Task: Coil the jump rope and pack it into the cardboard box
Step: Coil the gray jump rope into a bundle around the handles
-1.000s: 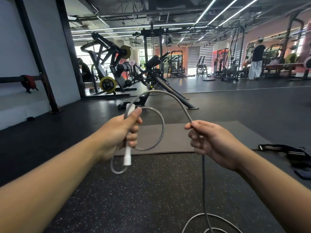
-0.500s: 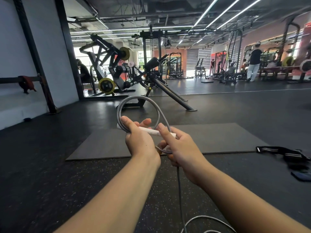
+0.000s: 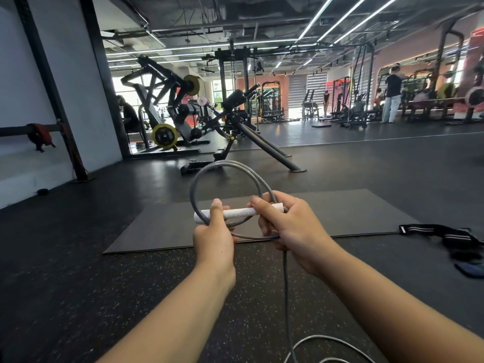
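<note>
Our left hand [image 3: 213,241] and right hand [image 3: 289,229] both grip the white handle [image 3: 237,213] and the gray jump rope [image 3: 225,167] loops. The rest hangs down to the floor [image 3: 104,297] near us.

Dark speckled rubber floor [image 3: 78,297] – grey mat [image 3: 327,213] flat on it, centre. Striped black strap [image 3: 429,229] on floor just right of mat. Loose jump rope [image 3: 322,341] loops on floor, bottom edge. Gym machines [image 3: 230,132] standing farther back – left & right.

Mat [image 3: 340,213] ahead on floor; strap [image 3: 432,230] right, perhaps touching mat.
</note>
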